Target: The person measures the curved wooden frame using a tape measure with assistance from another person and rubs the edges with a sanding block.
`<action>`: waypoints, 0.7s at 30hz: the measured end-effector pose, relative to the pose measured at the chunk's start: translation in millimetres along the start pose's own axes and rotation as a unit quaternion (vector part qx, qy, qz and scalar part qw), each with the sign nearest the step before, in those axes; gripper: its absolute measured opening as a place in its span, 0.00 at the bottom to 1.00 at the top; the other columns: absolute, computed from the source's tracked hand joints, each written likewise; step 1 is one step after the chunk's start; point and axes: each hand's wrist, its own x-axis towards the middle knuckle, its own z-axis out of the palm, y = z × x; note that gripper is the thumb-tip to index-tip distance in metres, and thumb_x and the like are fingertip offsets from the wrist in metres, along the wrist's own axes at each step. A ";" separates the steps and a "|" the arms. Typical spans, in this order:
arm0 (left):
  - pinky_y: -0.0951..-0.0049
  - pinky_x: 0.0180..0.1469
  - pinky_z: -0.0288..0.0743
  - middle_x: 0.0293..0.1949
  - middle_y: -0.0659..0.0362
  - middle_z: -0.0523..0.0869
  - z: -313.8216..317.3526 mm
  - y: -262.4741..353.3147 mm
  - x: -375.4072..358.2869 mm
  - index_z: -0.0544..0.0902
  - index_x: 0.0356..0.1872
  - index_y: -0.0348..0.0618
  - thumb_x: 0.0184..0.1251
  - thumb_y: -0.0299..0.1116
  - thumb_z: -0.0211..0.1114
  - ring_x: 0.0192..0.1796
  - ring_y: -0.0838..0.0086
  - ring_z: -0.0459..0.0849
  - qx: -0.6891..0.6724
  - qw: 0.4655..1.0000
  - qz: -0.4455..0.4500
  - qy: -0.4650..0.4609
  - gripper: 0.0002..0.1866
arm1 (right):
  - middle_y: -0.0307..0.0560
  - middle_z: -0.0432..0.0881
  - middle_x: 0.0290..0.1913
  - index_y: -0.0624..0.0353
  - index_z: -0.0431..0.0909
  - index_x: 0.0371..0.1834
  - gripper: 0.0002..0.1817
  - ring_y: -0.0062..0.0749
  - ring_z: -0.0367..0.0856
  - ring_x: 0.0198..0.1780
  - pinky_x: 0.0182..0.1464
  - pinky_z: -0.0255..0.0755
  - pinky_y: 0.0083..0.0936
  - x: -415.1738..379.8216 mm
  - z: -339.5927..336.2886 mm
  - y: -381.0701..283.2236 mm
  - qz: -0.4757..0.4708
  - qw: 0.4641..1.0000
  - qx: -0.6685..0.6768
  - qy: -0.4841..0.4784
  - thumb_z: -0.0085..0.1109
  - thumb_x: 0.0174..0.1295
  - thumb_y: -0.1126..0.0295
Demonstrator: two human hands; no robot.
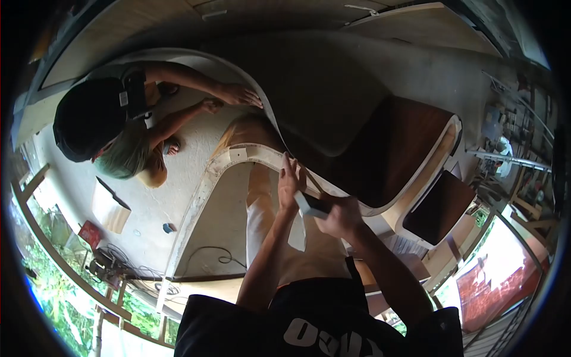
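Note:
My left hand (289, 183) rests against the edge of a long curved panel (238, 156), its fingers stretched out and pointing away from me. Beside it, on the right, my right hand (342, 217) is wrapped round a grey block-shaped tool (311, 205). A thin light strip (311, 180) runs between the two hands, next to the panel's edge. Dark brown sheeting (392, 149) covers the panel's curved surface on the right. What the block is exactly I cannot tell.
A co-worker in a dark cap (89, 119) crouches at the left, one hand (238, 94) on a tall curved sheet. A brown-topped piece (443, 205) stands at the right. Cables (119, 262), a red box (90, 234) and a small blue object (169, 228) lie on the floor.

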 end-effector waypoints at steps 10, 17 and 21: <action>0.63 0.54 0.70 0.60 0.38 0.66 -13.7 -1.0 -17.7 0.40 0.68 0.34 0.63 0.36 0.58 0.57 0.48 0.71 -0.103 0.990 0.032 -0.087 0.41 | 0.50 0.80 0.21 0.57 0.77 0.34 0.14 0.47 0.81 0.25 0.30 0.75 0.38 -39.4 -22.7 -25.0 0.002 1.000 0.016 -0.008 0.63 0.45 0.63; 0.61 0.58 0.68 0.60 0.27 0.59 -40.8 89.8 -81.5 0.36 0.67 0.33 0.65 0.36 0.56 0.61 0.42 0.66 -0.013 0.983 0.163 -0.089 0.42 | 0.42 0.75 0.22 0.63 0.76 0.26 0.15 0.26 0.70 0.21 0.25 0.64 0.22 -98.5 -151.3 -131.7 0.150 0.964 0.202 -0.083 0.70 0.37 0.68; 0.66 0.52 0.71 0.64 0.33 0.56 -22.0 80.2 -89.1 0.28 0.67 0.42 0.60 0.26 0.57 0.57 0.55 0.71 -0.211 0.963 -0.023 -0.166 0.47 | 0.41 0.75 0.22 0.64 0.77 0.27 0.23 0.20 0.70 0.22 0.25 0.63 0.21 -133.4 -124.2 -91.7 0.048 0.986 0.116 -0.107 0.74 0.36 0.57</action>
